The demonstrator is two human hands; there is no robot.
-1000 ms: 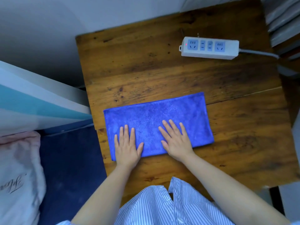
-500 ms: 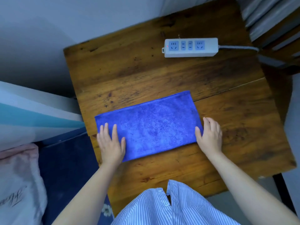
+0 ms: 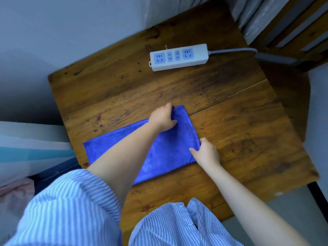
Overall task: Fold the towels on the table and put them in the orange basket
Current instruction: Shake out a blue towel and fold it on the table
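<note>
Towel (image 3: 170,148), blue plush rectangle, laid flat on worn wooden table (image 3: 239,130). Far right corner pinched by left hand (image 3: 162,118); near right corner gripped by right hand (image 3: 206,153). White plastic power strip (image 3: 178,56) lies beyond left hand.

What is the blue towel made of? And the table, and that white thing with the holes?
The towel looks like soft, fuzzy cloth, maybe microfibre: its surface is napped and faintly shiny. The table looks like wood with a dark, glossy stain: you can see grain, knots and a seam between boards. The power strip looks like smooth white plastic, with pale blue socket faces.
</note>
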